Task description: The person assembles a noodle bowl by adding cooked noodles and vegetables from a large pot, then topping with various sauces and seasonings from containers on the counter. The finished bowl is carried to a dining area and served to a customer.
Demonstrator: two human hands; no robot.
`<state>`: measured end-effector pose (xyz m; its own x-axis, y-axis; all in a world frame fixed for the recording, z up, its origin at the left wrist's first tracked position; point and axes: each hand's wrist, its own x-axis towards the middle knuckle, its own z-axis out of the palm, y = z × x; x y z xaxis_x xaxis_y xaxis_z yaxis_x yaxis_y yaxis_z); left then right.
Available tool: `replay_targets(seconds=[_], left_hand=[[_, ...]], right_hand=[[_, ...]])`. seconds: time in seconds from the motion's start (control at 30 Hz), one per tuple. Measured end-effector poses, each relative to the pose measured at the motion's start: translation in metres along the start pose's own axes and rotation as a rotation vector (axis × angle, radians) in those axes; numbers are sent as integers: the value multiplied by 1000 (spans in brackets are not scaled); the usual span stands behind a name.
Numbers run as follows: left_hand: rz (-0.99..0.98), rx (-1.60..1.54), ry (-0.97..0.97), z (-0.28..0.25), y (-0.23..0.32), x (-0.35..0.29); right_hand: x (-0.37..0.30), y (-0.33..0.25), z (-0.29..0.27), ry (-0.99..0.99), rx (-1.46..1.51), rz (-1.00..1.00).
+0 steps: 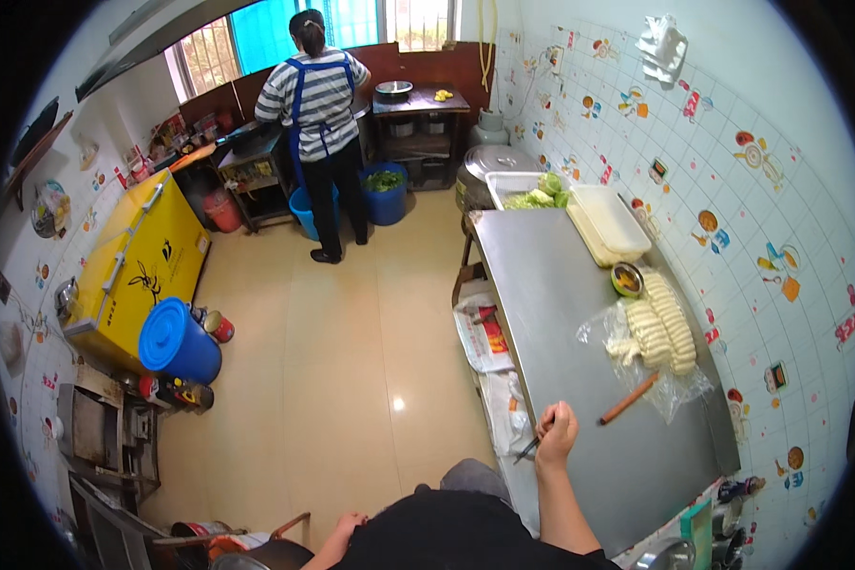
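Observation:
My right hand [556, 435] is raised over the near left edge of the steel table [579, 332], its fingers closed. A thin dark stick-like tool [528, 450] pokes out of that fist toward the left; its exact kind is too small to make out. To the right of this hand lies a brown wooden rolling pin [629, 399]. Beyond it, pale ribbed rolls [660, 328], dough by their look, rest on clear plastic [679, 394]. Low beside my body on the left is my left hand [350, 522], over the floor side; its fingers are mostly hidden.
A small metal bowl [626, 279], a white lidded tub [608, 223] and a tray of greens [532, 192] stand farther up the table. A person [318, 114] works at the far counter. Left are a yellow chest freezer [142, 256] and a blue lidded bucket [180, 342].

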<state>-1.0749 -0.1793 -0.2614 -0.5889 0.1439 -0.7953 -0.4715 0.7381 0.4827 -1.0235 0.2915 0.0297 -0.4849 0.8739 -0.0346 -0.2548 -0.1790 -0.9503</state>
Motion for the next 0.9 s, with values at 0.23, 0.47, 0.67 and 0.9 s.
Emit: replay_targets(seconds=[0.23,0.47,0.67,0.9], left_hand=[[8,-58,-20,-18,28,60],[-58,-216,73,-30,154,100],[22,59,184,-44,297,131],[25,-30,235,-50,366,196]], right_hand=[[88,30,55,-45,30,69],[217,32,122,-53,86,90],[322,24,169,-103,143,40],[393,46,175,-54,115,97]])
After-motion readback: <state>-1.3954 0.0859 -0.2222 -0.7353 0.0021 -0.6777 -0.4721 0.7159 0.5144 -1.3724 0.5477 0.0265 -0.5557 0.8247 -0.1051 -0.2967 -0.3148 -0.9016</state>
